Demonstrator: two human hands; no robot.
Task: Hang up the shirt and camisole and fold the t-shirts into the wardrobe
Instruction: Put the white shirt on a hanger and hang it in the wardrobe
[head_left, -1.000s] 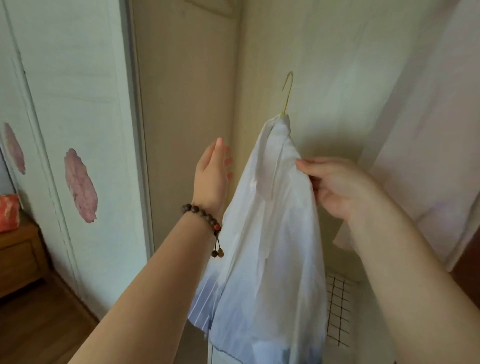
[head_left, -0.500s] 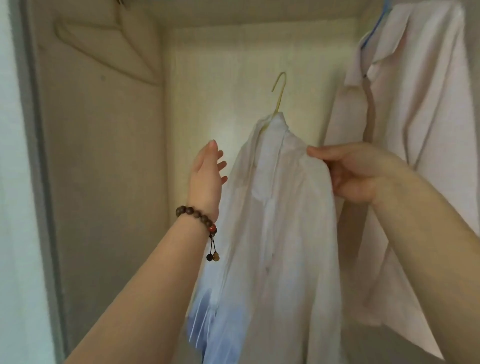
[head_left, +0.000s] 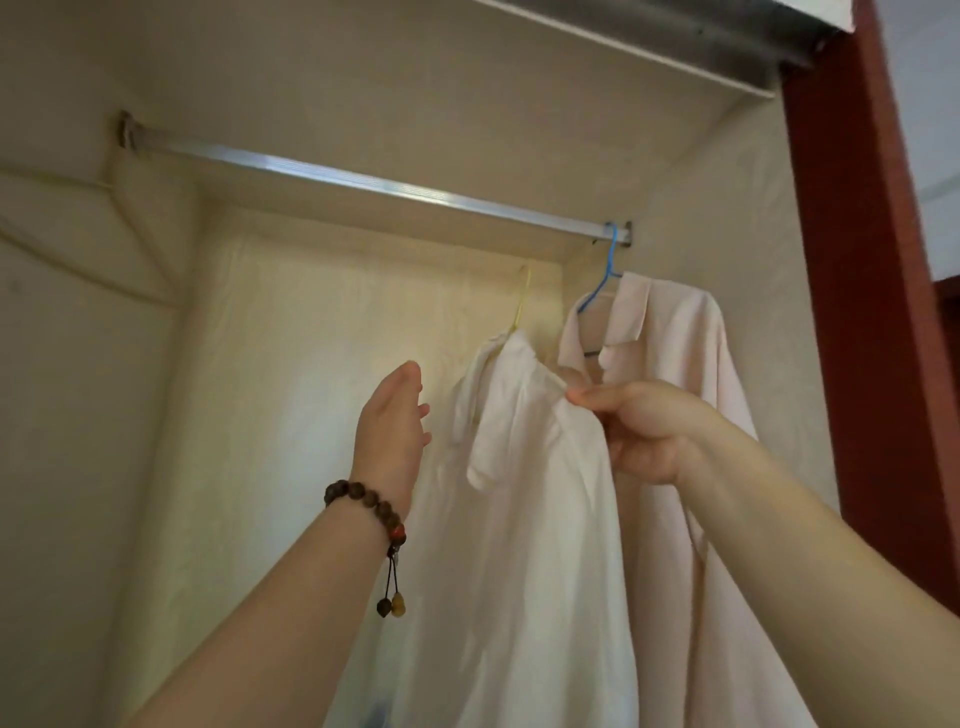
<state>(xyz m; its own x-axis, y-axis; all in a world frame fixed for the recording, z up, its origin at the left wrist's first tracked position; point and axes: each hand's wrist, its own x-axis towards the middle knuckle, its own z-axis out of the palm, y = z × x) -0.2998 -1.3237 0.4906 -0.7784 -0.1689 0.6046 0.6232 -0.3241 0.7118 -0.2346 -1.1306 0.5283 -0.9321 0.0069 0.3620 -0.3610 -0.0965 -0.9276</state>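
White fabric of the shirt (head_left: 524, 519) hung from a yellow hanger (head_left: 522, 301). The right hand (head_left: 644, 431) gripped the garment at its shoulder, fingers curled round the cloth and, by judgement, the hanger arm beneath it. The left hand (head_left: 392, 431) was flat and relaxed, fingers straight, holding nothing. It stood just beside the collar, on the side away from the right hand. Contact with the cloth could not be confirmed.

Step in hand: hanging the shirt. The hanger hook stood below the rail (head_left: 363, 182) and apart from it, so the step was not complete. The rail ran above both hands.

Next move, as judged:
1. Raise the right hand until the hook clears the top of the rail.
2. Lower the hook over the rail.
3. Use the left hand to steady the collar side so the shirt does not slide off the hanger.

Clearances:
- Above the left hand and outward of it, the rail was bare; this was the open room for the hook.
- Beyond the right hand, a blue hanger (head_left: 602, 280) carrying a pink shirt (head_left: 670, 353) occupied the rail end. The pink shirt hung just behind the right hand's knuckles, so drift to that side risked snagging.
- The wardrobe ceiling (head_left: 415, 78) sat close above the rail, limiting lift height.
- The side wall (head_left: 78, 415) lay well apart, outward of the left forearm.
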